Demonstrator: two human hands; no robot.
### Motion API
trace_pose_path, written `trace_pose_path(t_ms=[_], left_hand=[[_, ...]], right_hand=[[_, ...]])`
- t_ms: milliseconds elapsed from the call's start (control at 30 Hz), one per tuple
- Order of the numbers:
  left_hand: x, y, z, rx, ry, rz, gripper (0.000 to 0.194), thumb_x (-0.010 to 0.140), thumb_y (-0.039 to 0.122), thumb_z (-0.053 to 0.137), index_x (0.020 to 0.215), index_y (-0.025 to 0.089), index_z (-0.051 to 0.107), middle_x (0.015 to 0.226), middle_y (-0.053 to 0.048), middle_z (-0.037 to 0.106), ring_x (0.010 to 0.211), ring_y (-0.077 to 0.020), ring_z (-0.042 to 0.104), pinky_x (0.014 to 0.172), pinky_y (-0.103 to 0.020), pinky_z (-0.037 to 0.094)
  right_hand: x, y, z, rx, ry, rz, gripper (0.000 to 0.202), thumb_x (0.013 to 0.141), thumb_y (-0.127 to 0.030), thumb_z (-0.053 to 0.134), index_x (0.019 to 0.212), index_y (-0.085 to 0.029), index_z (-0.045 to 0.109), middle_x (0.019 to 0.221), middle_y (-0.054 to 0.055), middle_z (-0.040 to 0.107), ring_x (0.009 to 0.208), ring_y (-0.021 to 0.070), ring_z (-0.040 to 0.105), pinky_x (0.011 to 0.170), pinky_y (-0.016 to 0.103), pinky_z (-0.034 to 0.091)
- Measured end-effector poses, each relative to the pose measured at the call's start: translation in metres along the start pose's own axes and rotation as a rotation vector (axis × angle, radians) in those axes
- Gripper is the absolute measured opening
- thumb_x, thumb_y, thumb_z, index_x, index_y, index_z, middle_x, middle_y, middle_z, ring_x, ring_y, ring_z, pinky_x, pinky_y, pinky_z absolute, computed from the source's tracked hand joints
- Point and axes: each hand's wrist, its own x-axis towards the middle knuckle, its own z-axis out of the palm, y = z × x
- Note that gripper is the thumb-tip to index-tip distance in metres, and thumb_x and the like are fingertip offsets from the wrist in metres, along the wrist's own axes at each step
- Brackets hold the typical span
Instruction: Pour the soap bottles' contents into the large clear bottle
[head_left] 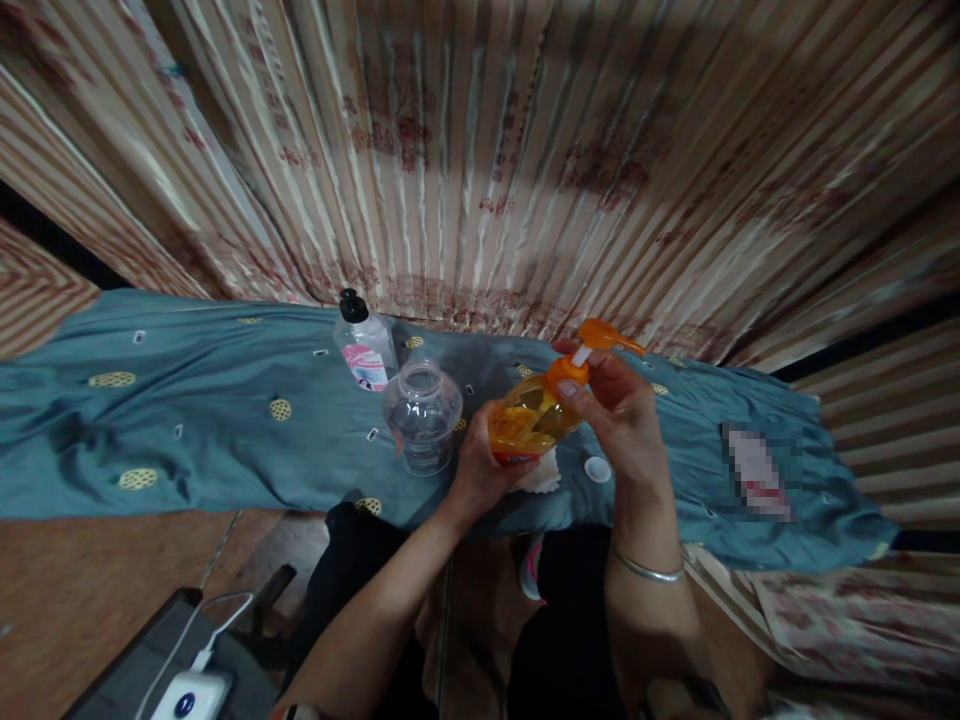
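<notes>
Our left hand [480, 470] wraps the base of the amber bottle [529, 415], while our right hand [626, 400] pinches its orange collar [568, 374] below the pump head [600, 335]. We tilt the bottle over the near half of the table [217, 400]. Left of it, we see a clear jar [422, 415] towards the near edge and a black-capped bottle [365, 350] by the far edge.

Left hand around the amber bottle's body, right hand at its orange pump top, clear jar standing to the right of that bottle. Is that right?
Not quite: the head view shows the clear jar standing to the left of the amber bottle. The left hand is around its body, the right hand at its orange pump top.
</notes>
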Motion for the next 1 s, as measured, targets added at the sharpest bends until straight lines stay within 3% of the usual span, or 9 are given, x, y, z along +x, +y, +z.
trace_pose_path(t_ms=[133,333,500,667,900,1000], left_hand=[[0.001,0.001,-0.001,-0.022,-0.010,-0.003,0.092,0.060,0.042,0.094,0.136,0.021,0.047,0.134,-0.013,0.065,0.128,-0.0323,0.063,0.110,-0.051,0.052],[0.002,-0.001,0.001,-0.035,-0.010,0.003,0.092,0.058,0.041,0.094,0.136,0.022,0.049,0.132,-0.012,0.065,0.126,-0.0322,0.064,0.110,-0.052,0.052],[0.003,-0.004,0.002,-0.004,-0.008,0.022,0.091,0.057,0.035,0.094,0.136,0.023,0.049,0.132,-0.011,0.065,0.126,-0.0312,0.064,0.110,-0.051,0.052],[0.007,-0.007,0.004,0.019,-0.001,0.030,0.093,0.055,0.032,0.095,0.136,0.022,0.049,0.132,-0.012,0.066,0.127,-0.0312,0.064,0.111,-0.052,0.052],[0.012,-0.007,0.006,0.022,-0.011,0.090,0.088,0.057,0.035,0.094,0.133,0.022,0.051,0.132,-0.012,0.066,0.127,-0.0314,0.064,0.112,-0.054,0.051],[0.012,-0.008,0.006,0.024,-0.016,0.079,0.089,0.057,0.035,0.094,0.134,0.021,0.050,0.132,-0.012,0.066,0.127,-0.0321,0.064,0.111,-0.055,0.052]], right_hand=[[0.000,-0.003,-0.003,0.030,-0.046,0.013,0.037,0.081,-0.051,0.083,0.109,-0.030,0.073,0.122,0.006,0.076,0.117,0.0287,0.069,0.106,0.047,0.052],[0.000,0.000,-0.002,-0.079,-0.080,0.024,0.036,0.082,-0.052,0.081,0.109,-0.028,0.075,0.113,0.004,0.078,0.103,0.0265,0.072,0.092,0.042,0.059],[0.001,-0.008,0.000,-0.036,0.045,-0.037,0.034,0.082,-0.057,0.079,0.102,-0.030,0.073,0.108,0.004,0.080,0.095,0.0246,0.074,0.085,0.040,0.060],[0.013,-0.030,-0.004,-0.023,0.138,-0.114,0.035,0.078,-0.062,0.082,0.092,-0.031,0.073,0.098,0.003,0.081,0.090,0.0261,0.074,0.078,0.040,0.061],[0.030,-0.074,-0.016,-0.049,0.029,-0.185,0.035,0.077,-0.059,0.085,0.095,-0.030,0.075,0.095,0.002,0.081,0.092,0.0264,0.075,0.086,0.043,0.060],[0.037,-0.081,-0.019,-0.023,0.080,-0.268,0.033,0.076,-0.057,0.086,0.092,-0.029,0.075,0.089,0.001,0.079,0.089,0.0254,0.075,0.087,0.042,0.059]])
